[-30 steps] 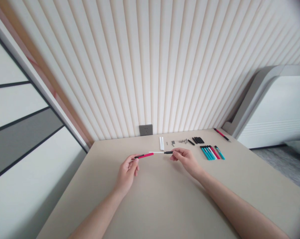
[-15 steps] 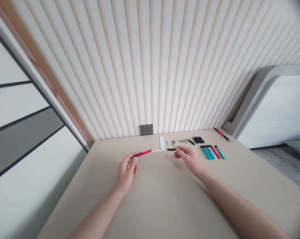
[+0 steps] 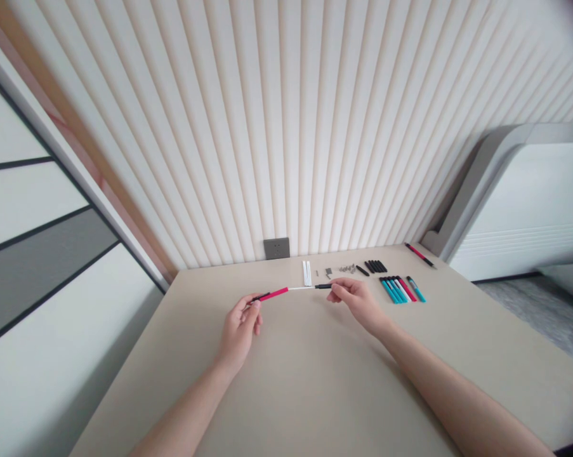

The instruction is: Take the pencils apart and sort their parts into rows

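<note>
My left hand [image 3: 241, 327] pinches a pink pen barrel [image 3: 274, 294] with a black clip, held above the desk and pointing to the right. A thin white refill [image 3: 301, 289] runs from the barrel's open end toward a black pen grip [image 3: 323, 286]. Thumb and fingers of my right hand [image 3: 355, 301] are closed on that black grip. The refill spans the gap between the two parts. Whether its left tip sits inside the barrel is too small to tell.
Along the desk's [image 3: 276, 381] back lie white refills [image 3: 306, 273], small metal springs [image 3: 348, 269] and black grips [image 3: 375, 266]. Right of my right hand are coloured pen barrels [image 3: 398, 289] and a red-black pen [image 3: 420, 254]. A dark socket [image 3: 276, 248] is on the ribbed wall.
The camera view has shifted slightly, moving the scene a little to the left. Both hands keep the same hold, with the barrel, refill and grip in nearly the same arrangement.
</note>
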The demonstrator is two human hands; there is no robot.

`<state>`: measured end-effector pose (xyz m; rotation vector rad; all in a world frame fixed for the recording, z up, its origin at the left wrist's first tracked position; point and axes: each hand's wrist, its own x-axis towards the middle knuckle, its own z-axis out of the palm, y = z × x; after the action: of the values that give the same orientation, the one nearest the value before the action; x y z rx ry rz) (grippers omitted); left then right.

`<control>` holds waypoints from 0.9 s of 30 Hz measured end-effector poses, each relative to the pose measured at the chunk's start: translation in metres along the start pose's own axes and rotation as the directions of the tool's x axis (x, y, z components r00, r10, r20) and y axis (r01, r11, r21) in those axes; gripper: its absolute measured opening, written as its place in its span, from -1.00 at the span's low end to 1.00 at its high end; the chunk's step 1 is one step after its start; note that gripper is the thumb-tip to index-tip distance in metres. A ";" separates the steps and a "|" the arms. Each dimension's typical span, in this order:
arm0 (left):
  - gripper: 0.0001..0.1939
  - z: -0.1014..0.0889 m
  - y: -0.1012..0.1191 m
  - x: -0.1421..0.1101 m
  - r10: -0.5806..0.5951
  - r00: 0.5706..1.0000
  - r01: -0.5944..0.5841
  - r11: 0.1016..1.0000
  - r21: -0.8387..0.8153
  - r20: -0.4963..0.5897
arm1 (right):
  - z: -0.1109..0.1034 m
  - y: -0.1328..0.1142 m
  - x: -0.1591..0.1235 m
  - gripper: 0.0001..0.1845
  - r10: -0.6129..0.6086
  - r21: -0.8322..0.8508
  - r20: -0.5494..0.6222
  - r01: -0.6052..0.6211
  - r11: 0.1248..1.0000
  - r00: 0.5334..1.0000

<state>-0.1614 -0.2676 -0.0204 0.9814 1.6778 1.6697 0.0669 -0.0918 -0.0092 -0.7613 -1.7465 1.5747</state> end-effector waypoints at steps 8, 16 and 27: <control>-0.58 -0.001 -0.001 0.001 -0.002 1.000 0.001 1.000 0.023 0.019 | 0.000 0.001 0.001 -0.58 0.005 -0.009 0.020 -0.005 1.000 1.000; -0.56 0.001 0.001 -0.002 -0.030 0.995 0.022 0.997 0.079 0.099 | 0.008 -0.001 -0.005 -0.62 0.032 -0.010 0.089 -0.031 0.999 0.995; -0.60 0.000 0.002 -0.004 -0.047 0.981 0.034 0.997 0.074 0.186 | 0.026 0.000 -0.016 -0.59 0.041 -0.010 0.184 -0.039 0.999 0.982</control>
<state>-0.1592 -0.2711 -0.0190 1.0947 1.6294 1.4517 0.0561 -0.1207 -0.0121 -0.6758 -1.8786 1.7136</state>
